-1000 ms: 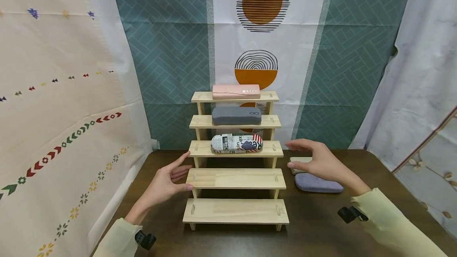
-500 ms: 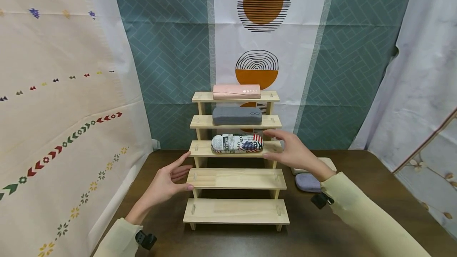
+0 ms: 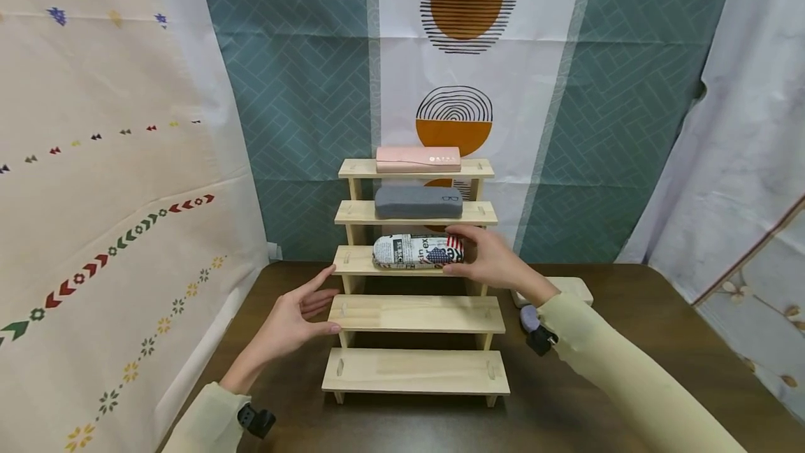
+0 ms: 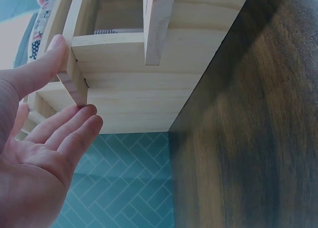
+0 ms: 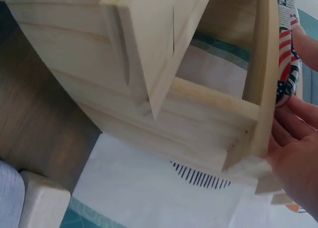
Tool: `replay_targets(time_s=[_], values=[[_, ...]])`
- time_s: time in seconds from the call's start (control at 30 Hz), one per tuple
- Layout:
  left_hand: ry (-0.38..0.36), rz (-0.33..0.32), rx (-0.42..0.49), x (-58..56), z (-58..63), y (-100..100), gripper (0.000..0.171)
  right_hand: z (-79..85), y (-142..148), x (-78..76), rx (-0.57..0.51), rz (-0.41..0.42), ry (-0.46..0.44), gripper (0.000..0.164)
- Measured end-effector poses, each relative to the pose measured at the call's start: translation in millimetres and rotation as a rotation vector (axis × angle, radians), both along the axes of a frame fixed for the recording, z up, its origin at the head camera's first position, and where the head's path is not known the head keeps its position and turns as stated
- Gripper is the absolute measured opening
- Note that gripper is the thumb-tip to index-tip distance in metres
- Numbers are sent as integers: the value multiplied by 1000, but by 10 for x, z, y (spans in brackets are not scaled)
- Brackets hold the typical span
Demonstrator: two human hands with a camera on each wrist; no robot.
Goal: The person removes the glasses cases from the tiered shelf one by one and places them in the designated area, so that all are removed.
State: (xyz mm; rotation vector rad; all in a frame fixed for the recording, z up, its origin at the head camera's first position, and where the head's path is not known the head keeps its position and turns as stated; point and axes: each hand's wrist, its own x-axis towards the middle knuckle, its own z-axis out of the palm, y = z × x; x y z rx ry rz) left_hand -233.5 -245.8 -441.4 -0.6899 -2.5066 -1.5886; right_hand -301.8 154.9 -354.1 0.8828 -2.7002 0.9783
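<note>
A five-tier wooden display stand [image 3: 415,370] stands on the dark table. Its third tier from the top bears a glasses case printed with newsprint and flag patterns [image 3: 409,252]. My right hand [image 3: 493,261] grips the right end of this case, thumb at its front and fingers behind. In the right wrist view, the case's striped end [image 5: 285,59] shows between the digits. My left hand [image 3: 289,320] holds the stand's left side, thumb and fingers across the fourth tier's end; in the left wrist view they touch the board's edge [image 4: 74,84].
A pink glasses case [image 3: 418,159] lies on the top tier, a grey one [image 3: 418,203] on the second. To the stand's right are a cream case [image 3: 572,289] and a lavender case [image 3: 528,317], both partly hidden by my right arm. Cloths hang behind and at both sides.
My right hand has moved left from beside the stand to the patterned case and taken hold of its right end. The left hand has stayed on the stand.
</note>
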Motion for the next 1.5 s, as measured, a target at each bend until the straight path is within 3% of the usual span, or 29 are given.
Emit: replay_targets(time_s=[0.3,1.5], values=[[-6,0,-2,1,7,2,104,-43,-55,-30,-34,15,-72,75],[-2,8,-12,5,9,1,104,-56,-136,-65,-160,-5,-134,72]])
